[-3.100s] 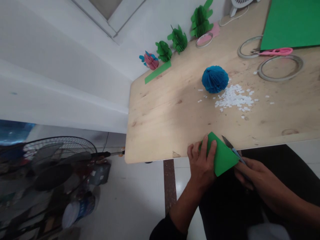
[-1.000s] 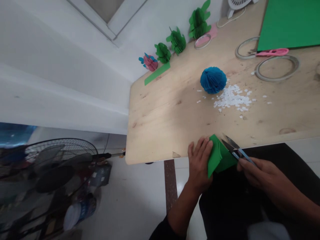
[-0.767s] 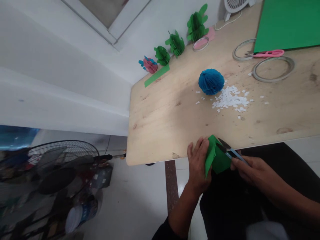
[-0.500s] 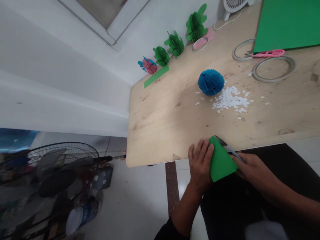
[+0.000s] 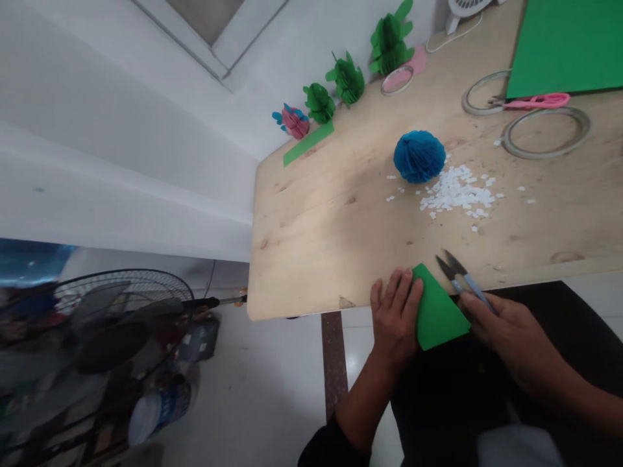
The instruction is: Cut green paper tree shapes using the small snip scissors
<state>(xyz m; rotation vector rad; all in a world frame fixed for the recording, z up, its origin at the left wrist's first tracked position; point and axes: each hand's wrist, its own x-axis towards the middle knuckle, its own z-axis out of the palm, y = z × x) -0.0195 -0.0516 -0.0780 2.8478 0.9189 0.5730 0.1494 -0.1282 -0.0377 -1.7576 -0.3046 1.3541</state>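
At the table's front edge my left hand (image 5: 396, 318) is closed on a folded green paper (image 5: 440, 316), fingers lying over its left side and thumb hidden. The paper is a tapering, layered wedge with its narrow end on the table and its wide end over my lap. My right hand (image 5: 509, 327) grips grey-handled scissors (image 5: 457, 269), blades parted and pointing up-left, just right of the paper and apart from its upper edge. The right fingertips are close to the paper's lower right corner; whether they touch it I cannot tell.
Beyond my hands are a blue honeycomb paper ball (image 5: 419, 156) and white paper bits (image 5: 460, 189). Tape rings, pink scissors (image 5: 540, 101) and a large green sheet (image 5: 574, 48) lie at right. Paper figures (image 5: 348, 79) stand along the wall. A floor fan (image 5: 124, 298) is at left.
The scissors have come off the paper's right edge and their blades have opened, moving slightly up and right. My left hand keeps its hold. The whole view has shifted a little.
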